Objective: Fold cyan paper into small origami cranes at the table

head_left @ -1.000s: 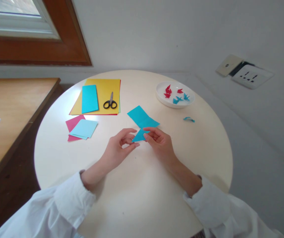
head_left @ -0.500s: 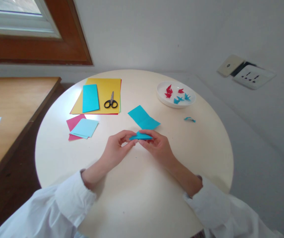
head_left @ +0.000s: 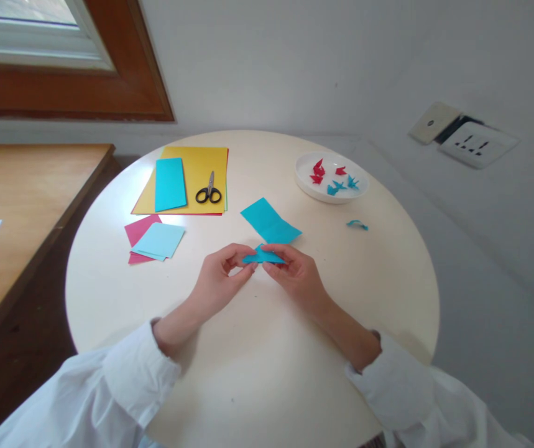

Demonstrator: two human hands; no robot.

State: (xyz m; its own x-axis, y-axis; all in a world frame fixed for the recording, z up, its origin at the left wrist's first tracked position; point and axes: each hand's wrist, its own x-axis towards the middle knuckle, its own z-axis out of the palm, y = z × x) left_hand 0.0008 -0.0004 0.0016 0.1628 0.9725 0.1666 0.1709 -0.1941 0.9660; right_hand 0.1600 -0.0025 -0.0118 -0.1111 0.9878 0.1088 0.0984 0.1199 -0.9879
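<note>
Right now both hands meet over the middle of the round desk [head_left: 108, 292], pinching one small folded blue paper [head_left: 263, 256] between them. Going left to right: the left hand [head_left: 217, 283] comes in from 7 o'clock, its fingers [head_left: 243, 272] curled and pressed on the paper's left tip. The paper's long axis runs 9 to 3 o'clock, so each hand holds one end; neither is clearly nearer. The right hand [head_left: 297, 277] comes in from 5 o'clock, with thumb and fingers [head_left: 280, 249] closed on the right end. Whether the paper rests on the desk or is lifted just off it cannot be told.

Around them, at 10 o'clock lie a pink sheet [head_left: 137, 231] under a pale blue sheet [head_left: 159, 241]. Farther at 11 o'clock lies a yellow sheet [head_left: 199, 165], bearing a blue strip [head_left: 170, 184] and black scissors [head_left: 209, 193]. Just beyond the fingers, at 12 o'clock, a flat blue sheet [head_left: 269, 221] lies almost touching the folded piece. At 2 o'clock a white dish [head_left: 308, 186] holds small red and blue folded figures [head_left: 334, 177], and a blue scrap [head_left: 356, 224] lies near it. Nothing stands between the hands.
</note>
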